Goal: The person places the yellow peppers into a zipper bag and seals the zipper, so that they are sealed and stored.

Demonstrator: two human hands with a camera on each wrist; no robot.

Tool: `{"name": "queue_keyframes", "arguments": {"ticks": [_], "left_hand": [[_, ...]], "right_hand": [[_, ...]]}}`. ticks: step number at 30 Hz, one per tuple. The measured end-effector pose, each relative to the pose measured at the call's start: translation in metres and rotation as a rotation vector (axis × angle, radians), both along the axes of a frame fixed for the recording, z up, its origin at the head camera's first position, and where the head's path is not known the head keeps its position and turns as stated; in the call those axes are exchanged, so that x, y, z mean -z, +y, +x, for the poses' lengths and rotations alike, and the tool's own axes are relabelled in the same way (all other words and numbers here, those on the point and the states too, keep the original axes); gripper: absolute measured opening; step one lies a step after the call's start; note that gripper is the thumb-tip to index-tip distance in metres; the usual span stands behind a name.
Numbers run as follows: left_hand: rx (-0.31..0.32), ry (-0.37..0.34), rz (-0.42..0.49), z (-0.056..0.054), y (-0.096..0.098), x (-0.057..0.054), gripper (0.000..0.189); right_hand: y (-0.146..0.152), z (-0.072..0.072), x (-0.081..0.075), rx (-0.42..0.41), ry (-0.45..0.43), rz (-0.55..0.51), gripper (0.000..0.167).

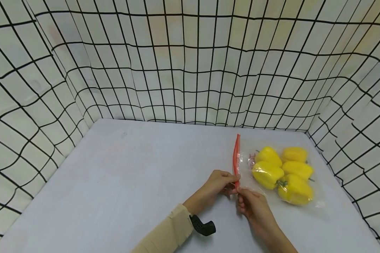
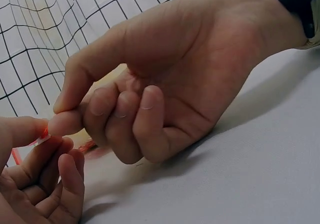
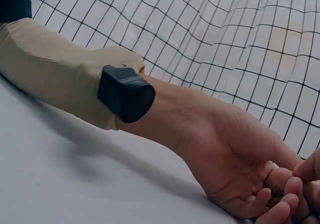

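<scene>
A clear zip bag (image 1: 245,181) with a red zip strip (image 1: 236,154) along its left edge lies on the table. Inside it are several yellow bell peppers (image 1: 267,174). At the near end of the red strip, my left hand (image 1: 216,184) pinches the edge between thumb and forefinger, its other fingers curled. Right beside it, my right hand (image 1: 254,209) pinches the strip's near corner. In the left wrist view, the fingertips of both hands nearly meet at a bit of red strip (image 2: 45,134). The right wrist view hides the bag.
A white table (image 1: 114,182) spreads under the hands. White walls with a black grid net (image 1: 183,70) stand at the back and both sides. A black wrist camera (image 1: 203,226) sits at the left cuff, over a beige sleeve (image 1: 171,230).
</scene>
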State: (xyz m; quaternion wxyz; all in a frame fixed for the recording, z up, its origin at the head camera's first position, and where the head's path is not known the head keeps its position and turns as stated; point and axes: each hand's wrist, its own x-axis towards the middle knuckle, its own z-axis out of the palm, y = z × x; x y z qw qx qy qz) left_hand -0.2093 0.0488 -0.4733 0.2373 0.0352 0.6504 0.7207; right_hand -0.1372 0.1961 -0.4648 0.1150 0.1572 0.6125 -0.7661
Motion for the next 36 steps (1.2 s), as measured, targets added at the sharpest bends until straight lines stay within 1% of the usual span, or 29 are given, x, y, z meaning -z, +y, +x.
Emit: {"name": "queue_keyframes", "arguments": {"ticks": [2, 6, 13, 18, 22, 28, 31, 36], "left_hand": [[-0.027, -0.018, 0.013, -0.003, 0.0, 0.001, 0.024], [-0.064, -0.023, 0.028, -0.007, -0.002, 0.004, 0.023], [-0.1, -0.021, 0.025, -0.012, -0.008, 0.003, 0.021], [-0.121, -0.017, 0.015, -0.018, -0.013, 0.003, 0.022], [-0.138, -0.024, 0.015, -0.022, -0.019, 0.003, 0.024], [-0.164, -0.015, 0.013, -0.028, -0.027, 0.001, 0.028], [-0.176, -0.023, 0.011, -0.029, -0.03, 0.001, 0.027], [-0.209, -0.012, 0.014, -0.031, -0.036, 0.001, 0.026]], "right_hand": [[-0.002, 0.001, 0.0, -0.006, 0.014, 0.037, 0.021], [-0.003, 0.003, 0.0, -0.024, 0.026, 0.087, 0.024], [-0.003, 0.003, 0.0, -0.056, 0.034, 0.101, 0.024], [-0.001, 0.001, -0.001, -0.08, 0.04, 0.13, 0.023], [0.0, 0.002, -0.003, -0.116, 0.04, 0.158, 0.023], [0.003, 0.003, -0.004, -0.172, 0.052, 0.178, 0.026], [0.002, 0.003, -0.004, -0.175, 0.045, 0.176, 0.025], [0.001, 0.003, -0.003, -0.168, 0.039, 0.179, 0.023]]}}
